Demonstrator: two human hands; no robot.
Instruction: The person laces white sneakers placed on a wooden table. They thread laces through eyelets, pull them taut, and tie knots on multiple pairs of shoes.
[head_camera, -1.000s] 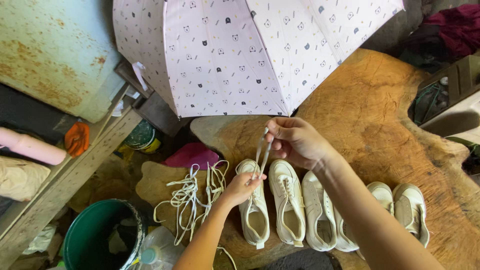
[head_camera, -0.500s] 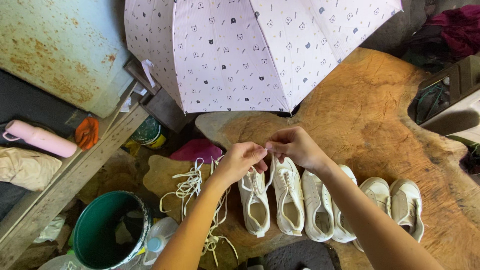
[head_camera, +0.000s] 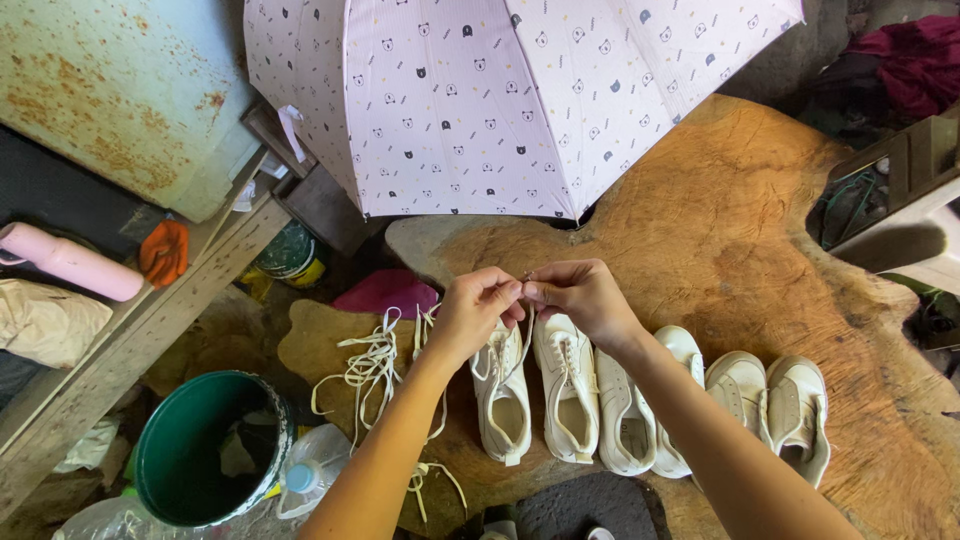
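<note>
Sunlit wooden slab, rusty metal wall

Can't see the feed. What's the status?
Left hand and right hand pinch a shoelace over the white shoes. Loose laces alongside.
</note>
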